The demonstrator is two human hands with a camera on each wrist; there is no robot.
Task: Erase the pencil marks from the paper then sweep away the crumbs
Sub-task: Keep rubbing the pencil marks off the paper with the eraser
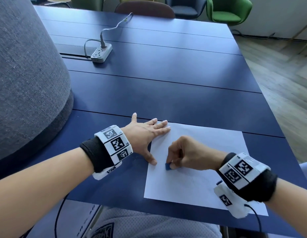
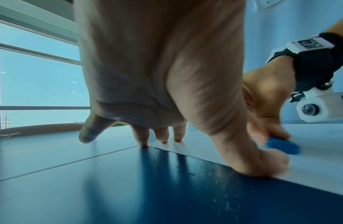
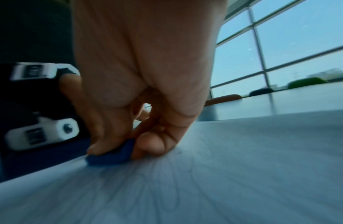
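Paper (image 1: 197, 169), white, lies on the blue table (image 1: 166, 83) at its near edge, long axis running away toward the right. Pinched in the curled right hand (image 1: 187, 152), a blue eraser (image 1: 167, 166) presses its left part. The left hand (image 1: 145, 134), fingers flat and spread, holds down its left edge.

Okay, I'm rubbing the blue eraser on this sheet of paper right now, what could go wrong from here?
The left hand pins only the paper's left edge, so hard strokes by the eraser might buckle or tear the sheet. Crumbs already lie on the table beside the paper and could scatter further.
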